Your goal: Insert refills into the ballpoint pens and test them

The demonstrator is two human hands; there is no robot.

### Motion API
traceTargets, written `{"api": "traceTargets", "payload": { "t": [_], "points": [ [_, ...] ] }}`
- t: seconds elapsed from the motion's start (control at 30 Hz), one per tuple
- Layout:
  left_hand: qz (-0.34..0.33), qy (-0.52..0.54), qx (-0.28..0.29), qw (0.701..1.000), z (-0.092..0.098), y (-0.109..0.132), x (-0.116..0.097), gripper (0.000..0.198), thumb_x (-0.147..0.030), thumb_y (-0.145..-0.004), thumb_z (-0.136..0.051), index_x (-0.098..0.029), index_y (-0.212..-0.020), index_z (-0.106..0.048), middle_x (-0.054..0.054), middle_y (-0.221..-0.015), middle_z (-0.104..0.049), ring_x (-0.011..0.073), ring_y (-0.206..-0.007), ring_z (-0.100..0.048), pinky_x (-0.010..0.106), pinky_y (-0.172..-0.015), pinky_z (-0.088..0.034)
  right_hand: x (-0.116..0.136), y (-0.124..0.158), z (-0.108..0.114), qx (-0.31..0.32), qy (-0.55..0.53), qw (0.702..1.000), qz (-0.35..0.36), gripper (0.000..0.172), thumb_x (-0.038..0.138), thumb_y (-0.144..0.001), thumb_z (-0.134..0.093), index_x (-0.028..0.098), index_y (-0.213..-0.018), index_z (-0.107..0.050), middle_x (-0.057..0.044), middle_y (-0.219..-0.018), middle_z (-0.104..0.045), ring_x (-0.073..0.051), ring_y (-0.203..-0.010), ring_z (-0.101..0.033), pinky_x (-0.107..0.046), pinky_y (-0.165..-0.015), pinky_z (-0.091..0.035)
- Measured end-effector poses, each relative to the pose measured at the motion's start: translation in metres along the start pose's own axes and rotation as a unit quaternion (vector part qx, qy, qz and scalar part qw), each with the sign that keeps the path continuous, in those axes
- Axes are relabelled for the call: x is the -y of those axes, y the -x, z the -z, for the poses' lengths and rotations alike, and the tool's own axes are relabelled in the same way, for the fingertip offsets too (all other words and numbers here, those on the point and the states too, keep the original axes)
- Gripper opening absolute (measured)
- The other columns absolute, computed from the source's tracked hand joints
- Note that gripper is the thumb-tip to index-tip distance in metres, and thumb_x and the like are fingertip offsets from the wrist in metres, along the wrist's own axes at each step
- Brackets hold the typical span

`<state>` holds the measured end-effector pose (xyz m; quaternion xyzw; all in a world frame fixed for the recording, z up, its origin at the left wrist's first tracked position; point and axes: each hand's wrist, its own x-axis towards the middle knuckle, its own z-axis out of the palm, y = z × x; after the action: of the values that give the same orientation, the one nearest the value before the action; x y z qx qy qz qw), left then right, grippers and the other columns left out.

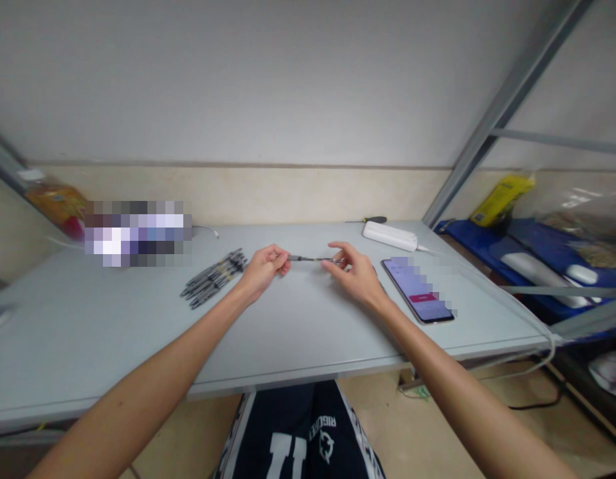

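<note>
A slim dark pen (310, 259) is stretched level between my two hands above the table. My left hand (261, 271) pinches its thicker grey end between thumb and fingers. At the thinner right end, the thumb and a fingertip of my right hand (358, 274) close on it, the other fingers loosely curved. The thin middle part looks like an exposed refill with a small yellowish spot, too fine to make out fully. Just left of my left hand, a bundle of several similar grey and black pens (213, 279) lies slantwise on the table.
Right of my right hand lies a phone (418, 293) with its screen lit. Behind it are a white power strip (389, 236) with a cable and a screwdriver (375, 219). A bottle (58, 203) and a blurred-out object (137, 233) stand at the back left of the table (298, 332).
</note>
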<state>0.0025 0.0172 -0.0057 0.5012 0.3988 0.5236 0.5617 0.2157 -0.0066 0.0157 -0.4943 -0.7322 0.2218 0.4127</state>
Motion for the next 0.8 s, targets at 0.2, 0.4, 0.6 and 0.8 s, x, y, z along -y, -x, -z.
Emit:
{"api": "traceTargets", "payload": {
  "t": [0.2,0.4,0.6,0.8],
  "points": [
    [0.024,0.016,-0.006,1.000,0.000,0.000,-0.001,0.022,-0.028,-0.065,-0.071,-0.014,-0.066,-0.054,-0.001,-0.050,-0.055,0.0082,-0.046,-0.047,0.021,-0.047,-0.034,-0.007,0.000,-0.003,0.015,0.097,0.986,0.133,0.019,0.028,-0.083,-0.054,0.018,-0.094,-0.067,-0.007,-0.080,-0.066,-0.017,-0.071,-0.057,-0.027,-0.069,-0.041],
    [-0.023,-0.028,0.010,0.999,0.002,0.001,0.000,0.029,-0.035,-0.063,-0.073,-0.014,-0.069,-0.054,-0.001,-0.051,-0.057,0.0083,-0.047,-0.048,0.021,-0.049,-0.035,0.001,0.005,-0.004,0.056,0.077,0.994,0.054,0.024,0.032,-0.084,-0.050,0.014,-0.082,-0.066,0.000,-0.057,-0.056,-0.011,-0.052,-0.046,-0.024,-0.054,-0.033],
    [-0.063,-0.086,0.022,0.994,0.000,0.003,-0.001,0.025,-0.035,-0.069,-0.067,-0.014,-0.072,-0.053,-0.001,-0.056,-0.058,0.0086,-0.051,-0.051,0.022,-0.053,-0.038,-0.002,0.006,-0.006,0.107,-0.080,0.989,-0.071,0.030,0.040,-0.081,-0.049,0.015,-0.066,-0.059,0.006,-0.046,-0.035,-0.008,-0.043,-0.031,-0.022,-0.043,-0.021],
    [-0.132,-0.177,0.007,0.975,0.000,0.006,-0.002,0.015,-0.029,-0.075,-0.060,-0.015,-0.075,-0.055,0.001,-0.064,-0.061,0.0118,-0.063,-0.059,0.023,-0.061,-0.044,-0.004,0.005,-0.010,0.152,-0.374,0.884,-0.236,0.026,0.037,-0.075,-0.056,0.015,-0.062,-0.054,0.011,-0.042,-0.020,-0.004,-0.037,-0.012,-0.019,-0.035,-0.010]
  ]
}}
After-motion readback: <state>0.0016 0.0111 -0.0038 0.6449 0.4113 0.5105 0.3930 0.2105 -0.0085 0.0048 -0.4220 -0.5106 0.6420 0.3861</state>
